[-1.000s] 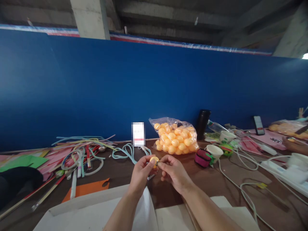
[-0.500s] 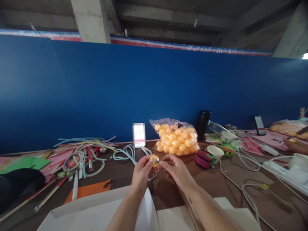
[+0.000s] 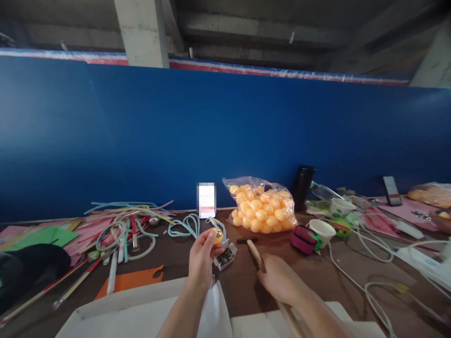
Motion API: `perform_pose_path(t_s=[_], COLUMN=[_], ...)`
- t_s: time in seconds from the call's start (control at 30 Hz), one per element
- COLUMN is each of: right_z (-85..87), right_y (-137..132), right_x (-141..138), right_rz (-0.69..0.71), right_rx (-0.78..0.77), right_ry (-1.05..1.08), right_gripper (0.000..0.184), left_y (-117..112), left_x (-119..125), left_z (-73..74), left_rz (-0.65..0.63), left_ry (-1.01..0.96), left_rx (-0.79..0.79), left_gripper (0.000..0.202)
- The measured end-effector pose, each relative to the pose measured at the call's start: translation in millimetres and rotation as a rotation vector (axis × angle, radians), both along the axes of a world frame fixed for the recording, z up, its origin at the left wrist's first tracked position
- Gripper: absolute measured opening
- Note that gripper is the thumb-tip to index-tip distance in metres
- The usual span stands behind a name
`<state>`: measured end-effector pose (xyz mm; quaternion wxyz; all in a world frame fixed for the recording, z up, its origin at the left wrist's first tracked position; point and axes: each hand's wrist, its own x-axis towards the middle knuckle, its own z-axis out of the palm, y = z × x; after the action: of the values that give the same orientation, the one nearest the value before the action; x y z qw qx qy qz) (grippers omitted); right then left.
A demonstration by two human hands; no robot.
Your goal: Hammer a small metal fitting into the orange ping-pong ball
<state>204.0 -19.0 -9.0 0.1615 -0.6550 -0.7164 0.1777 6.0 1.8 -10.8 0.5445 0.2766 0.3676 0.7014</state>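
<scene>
Clamping left fingers (image 3: 210, 238) on orange ball (image 3: 217, 241); clasping wooden hammer handle (image 3: 254, 251) in right fingers (image 3: 263, 276); showing silvery spot (image 3: 219, 234) on ball.

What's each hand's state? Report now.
Left hand: closed, holding a round yellow-orange ball.
Right hand: closed around a dark-headed, pale wooden-handled hammer.

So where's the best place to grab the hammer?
Probably around the hammer's wooden handle, coming from the near side, where the right hand is: that handle is long and slim and slants toward the person, with the dark head at the far end.
</scene>
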Motion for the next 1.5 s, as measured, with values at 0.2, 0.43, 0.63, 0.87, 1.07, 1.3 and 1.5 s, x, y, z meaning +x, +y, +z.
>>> perform_pose_path(t_s=[0.2, 0.43, 0.63, 0.87, 1.07, 1.3, 1.5], right_z=[4.8, 26.4, 25.5, 31.7, 33.0, 31.6, 31.4], right_y=[-7.1, -40.6, -44.6, -45.0, -46.0, -45.9, -47.9], right_x=[-4.4, -23.8, -29.4, -30.5, -32.0, -31.5, -33.0], right_rz=[0.003, 0.274, 0.328, 0.368, 0.364, 0.336, 0.305], right_rx=[-0.142, -0.153, -0.043, 0.086, 0.134, 0.107, 0.051], right_ry=[0.635, 0.862, 0.716, 0.565, 0.554, 0.586, 0.664], right_gripper=[0.02, 0.033, 0.024, 0.017, 0.016, 0.018, 0.02], left_y=[1.4, 2.4, 3.1, 3.5, 3.6, 2.8, 2.3], left_x=[-1.5, -2.7, -3.3, -2.6, -2.7, -3.2, -3.2], left_z=[2.1, 0.2, -0.5, 1.7, 1.5, 2.7, 1.5], left_rz=[0.0, -0.009, -0.016, -0.022, -0.007, 0.001, -0.015], left_ry=[-0.073, -0.097, -0.107, -0.085, -0.063, -0.063, -0.063], left_rx=[-0.036, -0.032, -0.039, -0.044, -0.042, -0.046, -0.048], left_gripper=[0.035, 0.033, 0.031, 0.031, 0.033, 0.033, 0.032])
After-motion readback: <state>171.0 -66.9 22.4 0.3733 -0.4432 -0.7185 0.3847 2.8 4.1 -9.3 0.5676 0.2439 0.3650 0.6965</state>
